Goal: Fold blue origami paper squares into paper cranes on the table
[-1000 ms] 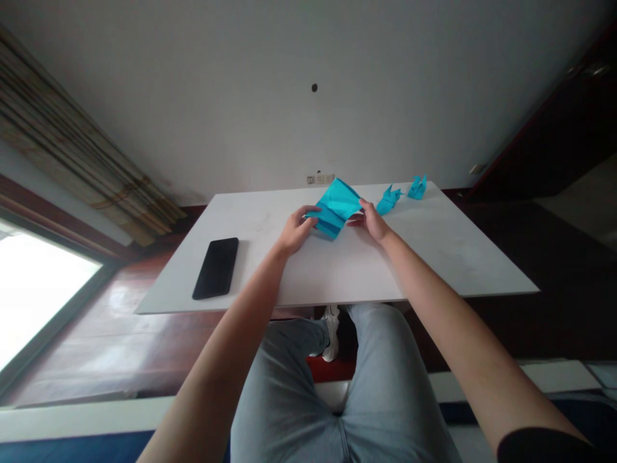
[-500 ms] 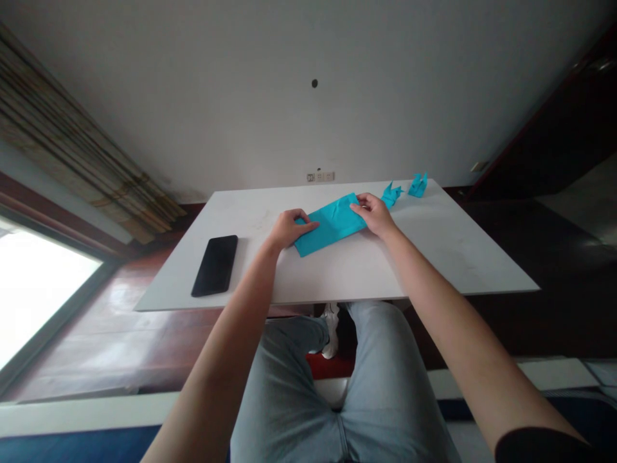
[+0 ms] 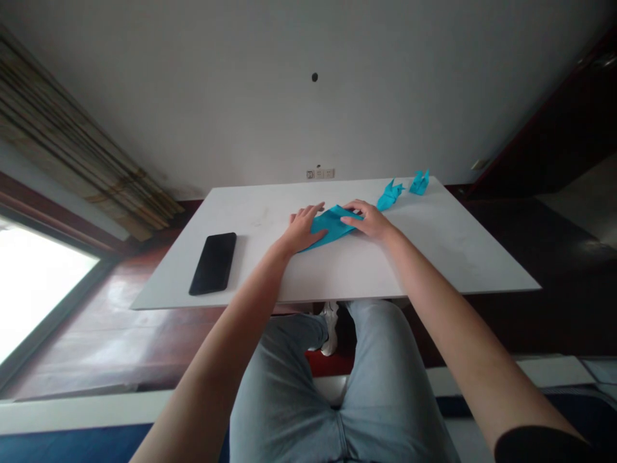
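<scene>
A folded sheet of bright blue paper (image 3: pixel 329 226) lies flat on the white table (image 3: pixel 434 251), near its middle. My left hand (image 3: pixel 301 230) rests on the paper's left part with fingers stretched out flat, pressing it down. My right hand (image 3: pixel 369 220) lies on the paper's right end, fingers extended and pressing along the top edge. Much of the sheet is hidden under both hands.
Two small folded blue paper figures (image 3: pixel 389 193) (image 3: pixel 419 182) stand at the table's far right. A black phone (image 3: pixel 214 262) lies near the table's left edge. A wall socket (image 3: pixel 321 173) sits behind the table. A curtain and a bright window are at left.
The paper, held up and loosely open a second ago, was laid flat on the table. It now looks narrower, and both hands have gone from pinching it to pressing flat on it.
</scene>
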A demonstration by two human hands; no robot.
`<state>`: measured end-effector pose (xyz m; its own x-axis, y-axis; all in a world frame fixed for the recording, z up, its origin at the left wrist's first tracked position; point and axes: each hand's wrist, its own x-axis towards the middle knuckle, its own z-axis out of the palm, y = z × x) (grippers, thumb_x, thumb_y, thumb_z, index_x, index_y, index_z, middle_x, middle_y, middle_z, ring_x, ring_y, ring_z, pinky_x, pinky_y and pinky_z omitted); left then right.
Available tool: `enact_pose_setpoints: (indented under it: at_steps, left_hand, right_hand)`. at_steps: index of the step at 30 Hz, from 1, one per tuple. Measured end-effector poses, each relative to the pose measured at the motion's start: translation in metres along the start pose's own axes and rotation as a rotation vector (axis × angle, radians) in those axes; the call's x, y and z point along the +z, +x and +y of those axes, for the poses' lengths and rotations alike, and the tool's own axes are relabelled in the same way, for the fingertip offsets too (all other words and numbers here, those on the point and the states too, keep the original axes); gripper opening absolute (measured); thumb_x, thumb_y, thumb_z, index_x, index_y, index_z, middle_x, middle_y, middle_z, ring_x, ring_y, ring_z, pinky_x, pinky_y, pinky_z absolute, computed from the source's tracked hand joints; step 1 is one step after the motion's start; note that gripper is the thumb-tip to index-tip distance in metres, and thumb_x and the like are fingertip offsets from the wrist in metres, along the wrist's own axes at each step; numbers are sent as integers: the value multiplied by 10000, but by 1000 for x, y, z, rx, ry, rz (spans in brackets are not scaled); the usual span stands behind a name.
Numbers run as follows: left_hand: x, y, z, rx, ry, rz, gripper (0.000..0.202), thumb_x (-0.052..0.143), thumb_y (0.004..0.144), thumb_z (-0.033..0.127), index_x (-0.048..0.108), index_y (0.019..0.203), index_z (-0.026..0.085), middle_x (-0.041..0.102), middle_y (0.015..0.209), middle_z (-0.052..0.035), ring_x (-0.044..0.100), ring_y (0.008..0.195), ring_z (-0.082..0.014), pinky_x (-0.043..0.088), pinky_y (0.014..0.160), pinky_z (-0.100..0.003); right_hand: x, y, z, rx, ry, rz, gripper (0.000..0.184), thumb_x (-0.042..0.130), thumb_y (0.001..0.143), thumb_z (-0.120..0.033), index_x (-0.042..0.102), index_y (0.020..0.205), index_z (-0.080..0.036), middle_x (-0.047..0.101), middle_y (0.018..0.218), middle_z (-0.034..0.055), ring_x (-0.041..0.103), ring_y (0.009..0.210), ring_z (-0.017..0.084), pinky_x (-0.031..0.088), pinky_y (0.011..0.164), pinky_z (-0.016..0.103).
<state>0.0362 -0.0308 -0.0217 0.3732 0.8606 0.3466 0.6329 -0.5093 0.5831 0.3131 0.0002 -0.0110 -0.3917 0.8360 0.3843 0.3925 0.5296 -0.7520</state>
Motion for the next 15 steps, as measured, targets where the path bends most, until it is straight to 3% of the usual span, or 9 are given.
enact_pose_setpoints:
  at_steps: [2,5,7,9,12,15]
  left_hand:
    - [0,0,-1,-7,-16,34,960,850,867,337,490,1757,319,591,1703,-170,571,1495,-448,379,1268,-675]
    - [0,-1,-3,23,9,-2,666,790,916,334,707,1577,311,688,1588,-155,581,1483,-450,362,1273,-687]
    - [0,0,-5,42,18,-35,436,751,957,347,836,1383,308,760,1483,-137,601,1455,-446,340,1279,-698]
    - [1,1,-7,44,2,-31,329,751,977,386,887,1270,324,795,1439,-118,617,1426,-443,323,1282,-705]
    - [1,2,-7,38,-31,-5,282,793,974,454,914,1205,345,823,1404,-110,611,1417,-455,299,1286,-716]
    - [0,1,-5,40,-41,4,294,865,928,487,919,1185,357,837,1377,-109,603,1421,-468,281,1293,-715]
  right_hand:
    - [-2,-1,-2,-41,-31,-76,444,717,978,-697,890,1053,-295,831,1233,103,728,1265,376,511,1225,612]
    - [-3,-2,3,-51,-121,-112,502,642,1024,-724,894,919,-302,817,1184,117,725,1250,385,451,1280,644]
    - [-2,-2,9,-46,-183,-108,466,719,965,-725,883,903,-293,798,1155,133,724,1200,398,500,1220,650]
    - [-2,-3,15,-35,-216,-109,430,807,897,-702,881,978,-287,773,1158,136,724,1142,393,569,1125,628]
    - [-1,-4,20,1,-240,-87,459,879,850,-675,872,1093,-285,742,1195,130,722,1102,374,603,1081,611]
    - [-1,-4,22,35,-280,-56,491,948,793,-685,861,1060,-281,724,1214,134,706,1153,399,582,1124,647]
